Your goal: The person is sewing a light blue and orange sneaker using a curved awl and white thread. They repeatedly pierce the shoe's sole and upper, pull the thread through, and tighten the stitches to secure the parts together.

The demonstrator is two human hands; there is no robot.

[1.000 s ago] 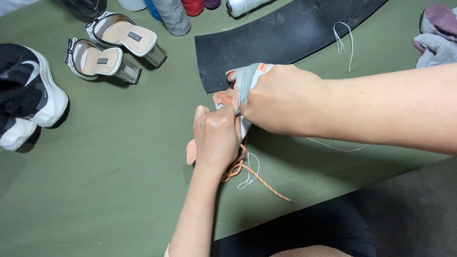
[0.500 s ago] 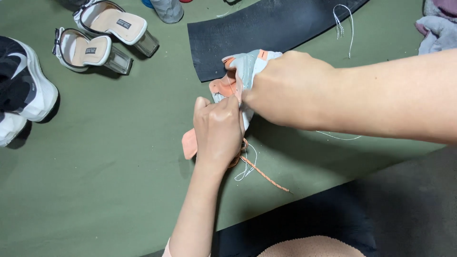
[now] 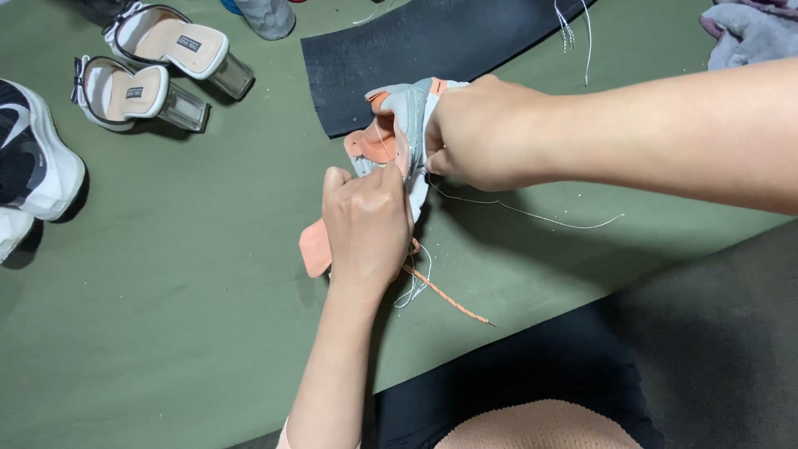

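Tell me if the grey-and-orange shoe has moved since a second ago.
No: the shoe still overlaps the black sheet at its near edge, beside the corner; only the camera view shifted.

The shoe [image 3: 399,125] between the hands is grey and light blue with salmon-orange parts, and its lace [image 3: 445,298] is orange. The cloth [image 3: 183,333] under everything is olive green. The rubber sheet [image 3: 424,50] is black. The two heeled sandals [image 3: 154,71] have beige insoles, white-and-black edges and clear heels. The sneaker [image 3: 33,158] is black and white.
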